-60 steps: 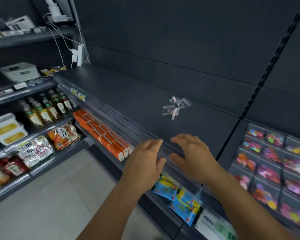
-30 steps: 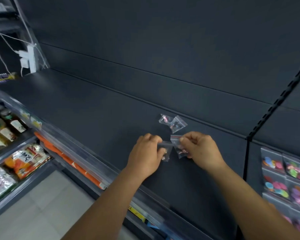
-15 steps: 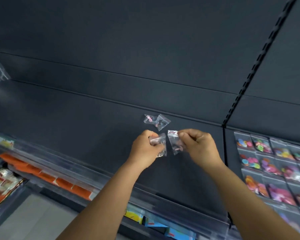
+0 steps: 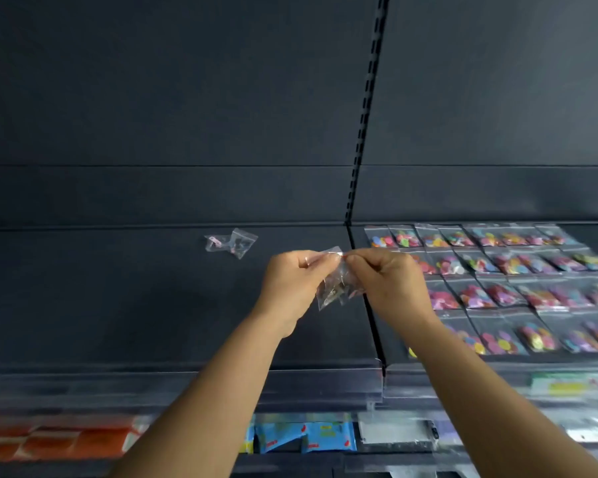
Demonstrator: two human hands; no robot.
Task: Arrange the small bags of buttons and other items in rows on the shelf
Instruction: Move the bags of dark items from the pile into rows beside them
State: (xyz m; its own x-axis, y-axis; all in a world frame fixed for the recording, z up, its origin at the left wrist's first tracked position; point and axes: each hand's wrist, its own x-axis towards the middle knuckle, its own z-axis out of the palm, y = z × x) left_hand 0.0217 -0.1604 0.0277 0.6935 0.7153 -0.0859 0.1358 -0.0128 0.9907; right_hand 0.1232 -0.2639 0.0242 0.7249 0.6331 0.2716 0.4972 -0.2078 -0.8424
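Note:
Above the dark shelf point(image 4: 118, 298) my left hand point(image 4: 290, 284) and my right hand point(image 4: 387, 281) pinch the top edges of small clear bags point(image 4: 335, 288), which hang bunched together between them. I cannot tell how many bags each hand holds. Two more small clear bags point(image 4: 230, 242) lie on the shelf behind and left of my hands, near the back wall. On the neighbouring shelf section to the right, several bags of coloured buttons point(image 4: 504, 288) lie flat in rows.
A slotted upright point(image 4: 363, 132) divides the two shelf sections. A clear plastic price rail point(image 4: 221, 384) runs along the shelf's front edge. Orange packs point(image 4: 56, 439) and blue packets point(image 4: 304, 436) sit on the lower shelf.
My hands have brought their two bags together and moved right, toward the seam between shelf sections. The view has swung right and shows more rows of button bags.

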